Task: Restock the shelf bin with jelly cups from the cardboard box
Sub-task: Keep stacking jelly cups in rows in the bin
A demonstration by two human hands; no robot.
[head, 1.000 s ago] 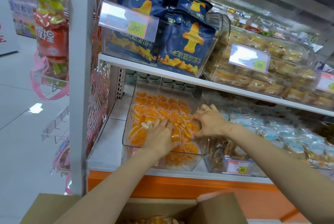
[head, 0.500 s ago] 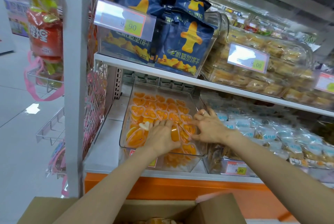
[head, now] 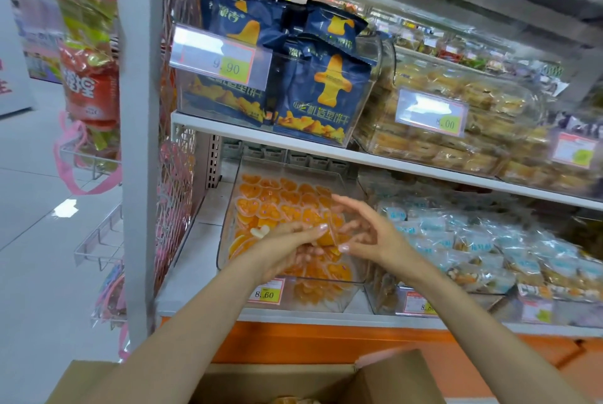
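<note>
The clear plastic shelf bin (head: 225,242) sat on the lower white shelf, nearly filled with orange heart-shaped jelly cups (head: 277,201) laid in rows. Over the front half of the bin, the left hand (head: 284,256) was turned palm up, its thumb and curled fingers pinching a single orange jelly cup (head: 324,238) just above those already in the bin. The right hand (head: 375,234) hovered over the bin's right edge with fingers spread and relaxed, its thumb tip close to the held cup; whether it touched could not be told. A white price label (head: 267,294) hung on the bin's front. Below and in front of the bin stood the brown cardboard box (head: 391,377), flaps open. On the shelf above the bin stood dark blue biscuit bags (head: 326,90).
</note>
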